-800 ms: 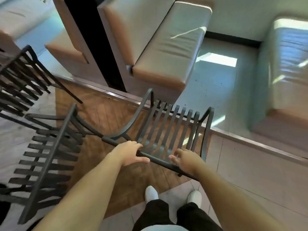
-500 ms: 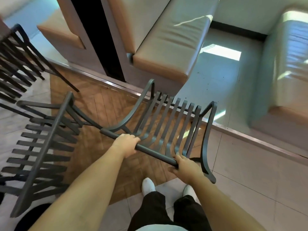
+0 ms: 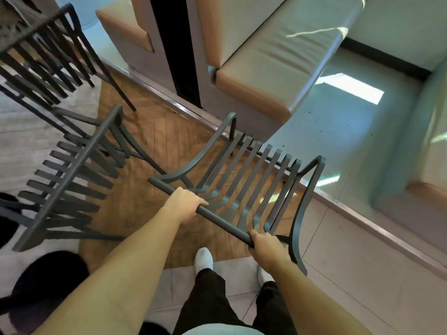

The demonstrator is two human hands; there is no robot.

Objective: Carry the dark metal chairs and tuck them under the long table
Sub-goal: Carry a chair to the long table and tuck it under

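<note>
Dark metal chair [image 3: 244, 180] at centre, just beside cushioned bench [image 3: 278, 68]; top rail gripped by left hand [image 3: 185, 205] and right hand [image 3: 264, 247], fingers closed around it. Second slatted chair [image 3: 72, 182] near left.

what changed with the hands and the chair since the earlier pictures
Both hands closed on the top rail of the dark metal slatted chair: the left hand, first resting loosely, now wraps it, and the right hand slid out to the rail's right end. The second dark metal chair on the left stayed put.
</note>
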